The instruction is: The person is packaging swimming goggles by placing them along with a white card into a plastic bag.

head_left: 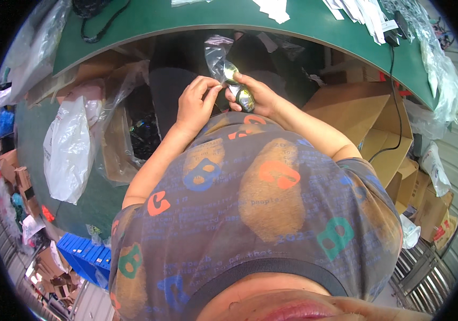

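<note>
Both my hands are raised in front of my chest, below the edge of a green table [186,18]. My right hand [258,96] grips a small shiny metallic part [244,97] with dark and yellowish faces. A small clear plastic bag [217,59] stands up from the part, and its lower end seems wrapped around it. My left hand [197,101] pinches the bag's lower edge between thumb and fingertips, right beside the part. The two hands almost touch. My patterned shirt [261,203] fills the lower middle of the view.
White paper slips [274,8], a black cable [101,24] and clear bags [443,80] lie on the table. Open cardboard boxes [378,128] stand at the right. A plastic-lined box of dark parts [141,134], a white bag [68,150] and a blue crate [87,257] sit at the left.
</note>
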`<state>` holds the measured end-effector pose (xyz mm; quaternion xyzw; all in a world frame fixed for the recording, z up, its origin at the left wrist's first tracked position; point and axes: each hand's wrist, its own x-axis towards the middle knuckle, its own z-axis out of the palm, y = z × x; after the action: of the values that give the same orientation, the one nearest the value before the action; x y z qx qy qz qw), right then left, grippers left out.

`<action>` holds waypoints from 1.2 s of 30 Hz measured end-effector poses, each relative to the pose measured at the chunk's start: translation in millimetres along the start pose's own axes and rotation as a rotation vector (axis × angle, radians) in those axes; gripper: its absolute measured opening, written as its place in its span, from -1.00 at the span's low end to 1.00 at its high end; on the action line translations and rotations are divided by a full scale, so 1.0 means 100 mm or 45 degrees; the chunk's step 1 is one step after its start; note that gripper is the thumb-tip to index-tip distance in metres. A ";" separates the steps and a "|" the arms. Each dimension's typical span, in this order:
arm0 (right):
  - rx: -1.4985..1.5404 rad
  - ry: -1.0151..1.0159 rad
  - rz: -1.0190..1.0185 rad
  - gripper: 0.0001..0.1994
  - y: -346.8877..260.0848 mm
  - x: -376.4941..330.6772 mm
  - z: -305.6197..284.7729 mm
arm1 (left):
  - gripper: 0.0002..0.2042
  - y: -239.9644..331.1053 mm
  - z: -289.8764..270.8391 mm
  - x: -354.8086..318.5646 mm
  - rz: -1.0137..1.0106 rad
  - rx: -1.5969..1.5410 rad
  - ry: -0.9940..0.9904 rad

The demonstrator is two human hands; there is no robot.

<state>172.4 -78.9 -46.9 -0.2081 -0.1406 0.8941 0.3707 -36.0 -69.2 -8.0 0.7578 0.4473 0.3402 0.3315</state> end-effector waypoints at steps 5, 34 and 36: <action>-0.117 0.038 -0.141 -0.67 0.00 0.00 0.12 | -0.93 -0.08 0.10 -0.04 -0.014 -0.170 0.031; -0.879 0.385 0.119 -0.53 0.01 -0.10 0.02 | -0.62 -0.61 0.32 0.03 -0.823 -1.469 -0.295; -0.747 0.456 0.044 -0.45 0.00 -0.25 0.26 | -0.66 -0.67 0.28 0.02 -0.890 -1.634 -0.141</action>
<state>176.1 -100.1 -17.8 -0.4617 -0.3210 0.7710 0.2988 -42.7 -47.6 -77.5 0.2435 0.3583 0.3707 0.8215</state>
